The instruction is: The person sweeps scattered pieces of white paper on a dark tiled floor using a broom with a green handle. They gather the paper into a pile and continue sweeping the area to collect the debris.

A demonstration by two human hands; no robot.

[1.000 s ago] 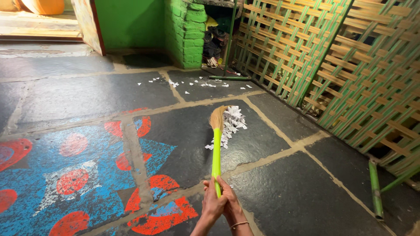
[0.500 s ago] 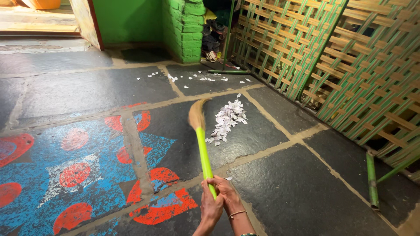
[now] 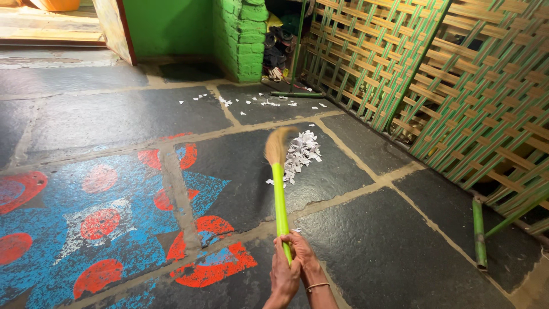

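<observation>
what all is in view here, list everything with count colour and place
broom: one, green handle, tan bristles, centre, held upright-tilted over the floor
paper scraps pile: one, white, right of the bristles
scattered scraps: many, white, farther floor
stone floor: dark slabs
painted pattern: red, blue, white, left floor
lattice screen: green and tan, right
brick pillar: green, top centre
green pole: one, lying at right
left hand: on handle end
right hand: fingers around handle, bangle on wrist

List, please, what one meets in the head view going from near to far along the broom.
Left hand and right hand → green broom handle → broom head → paper scrap pile → scattered paper scraps → green brick pillar.
</observation>
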